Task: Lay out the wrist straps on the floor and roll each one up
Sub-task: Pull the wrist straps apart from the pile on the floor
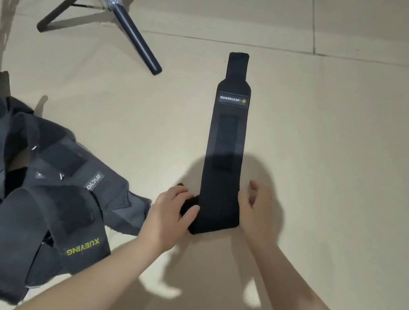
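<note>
A long black fabric wrist strap [226, 142] with a small logo patch lies flat on the beige tiled floor [346, 150], its narrow tab pointing away from the person. Rolling looks just begun at the near end. The left hand [172, 210] pinches a dark loop there; the right hand [256, 211] rests with fingers loosely curved against the strap's other edge. Next, both must roll the end forward evenly. A heap of grey and black straps [31, 194] lies left; a black metal stand [109, 5] stands farther off, clear.
</note>
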